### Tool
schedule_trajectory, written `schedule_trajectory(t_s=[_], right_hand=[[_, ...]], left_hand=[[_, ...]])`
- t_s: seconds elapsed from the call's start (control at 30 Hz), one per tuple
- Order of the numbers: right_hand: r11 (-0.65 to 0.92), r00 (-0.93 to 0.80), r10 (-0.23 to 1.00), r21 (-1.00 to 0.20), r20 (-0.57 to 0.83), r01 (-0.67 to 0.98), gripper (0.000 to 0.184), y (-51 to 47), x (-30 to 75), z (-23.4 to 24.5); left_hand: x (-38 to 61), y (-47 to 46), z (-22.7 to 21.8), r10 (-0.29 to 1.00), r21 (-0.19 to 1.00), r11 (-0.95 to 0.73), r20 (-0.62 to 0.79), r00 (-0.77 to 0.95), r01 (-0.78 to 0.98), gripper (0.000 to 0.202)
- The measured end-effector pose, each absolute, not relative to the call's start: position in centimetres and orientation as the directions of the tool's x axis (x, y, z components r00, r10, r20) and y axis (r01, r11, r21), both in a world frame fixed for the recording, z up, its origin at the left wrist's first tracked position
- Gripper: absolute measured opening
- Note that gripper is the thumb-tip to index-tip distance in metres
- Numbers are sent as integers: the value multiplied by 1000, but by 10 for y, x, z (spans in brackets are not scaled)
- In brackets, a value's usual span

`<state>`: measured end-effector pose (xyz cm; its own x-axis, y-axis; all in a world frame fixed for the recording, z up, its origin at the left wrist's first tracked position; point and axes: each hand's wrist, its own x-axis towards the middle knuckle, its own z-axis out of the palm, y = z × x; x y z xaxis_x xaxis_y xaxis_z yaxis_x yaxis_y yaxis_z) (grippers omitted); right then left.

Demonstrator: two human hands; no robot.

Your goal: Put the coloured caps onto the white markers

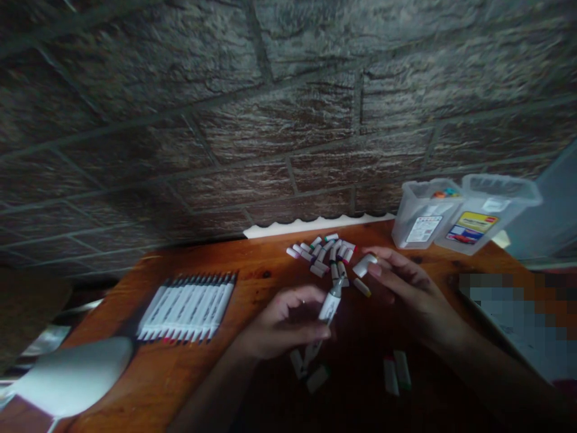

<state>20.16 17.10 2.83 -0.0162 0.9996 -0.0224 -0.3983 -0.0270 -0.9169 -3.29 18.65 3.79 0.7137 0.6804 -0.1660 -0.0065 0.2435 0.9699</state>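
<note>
My left hand (pixel 283 322) grips a white double-ended marker (pixel 329 310) upright, its dark tip pointing up and away. My right hand (pixel 406 288) is to its right, with a white marker cap (pixel 365 264) pinched at the fingertips. Just beyond both hands lies a loose pile of white markers with coloured ends (pixel 320 255). A neat row of white markers (pixel 187 307) lies side by side to the left. Several loose marker pieces (pixel 306 373) lie below my left hand, and two more (pixel 392 373) lie under my right wrist.
The wooden table (pixel 265 276) ends against a brick-patterned wall (pixel 270 132) behind a white wavy strip (pixel 315 227). Two clear plastic boxes (pixel 451 210) stand at the back right. A white lamp shade (pixel 72 376) sits at the lower left. A pixelated patch covers the right.
</note>
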Motion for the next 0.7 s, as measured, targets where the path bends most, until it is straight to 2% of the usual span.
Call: schedule_trajectory(t_s=[0.17, 0.5, 0.57, 0.7], right_hand=[[-55, -30, 998, -900, -46, -433, 35, 168, 200, 32], [-76, -56, 997, -916, -58, -395, 37, 163, 198, 32], [-71, -28, 997, -913, -65, -402, 38, 162, 198, 33], [-126, 19, 990, -929, -142, -348, 41, 161, 199, 33]], left_hand=[[-33, 191, 36, 752, 978, 207, -141, 644, -28, 42], [-31, 189, 35, 738, 966, 258, -181, 650, -23, 41], [-28, 191, 33, 764, 953, 281, -150, 627, -114, 39], [-26, 199, 29, 881, 847, 303, -75, 468, -436, 38]])
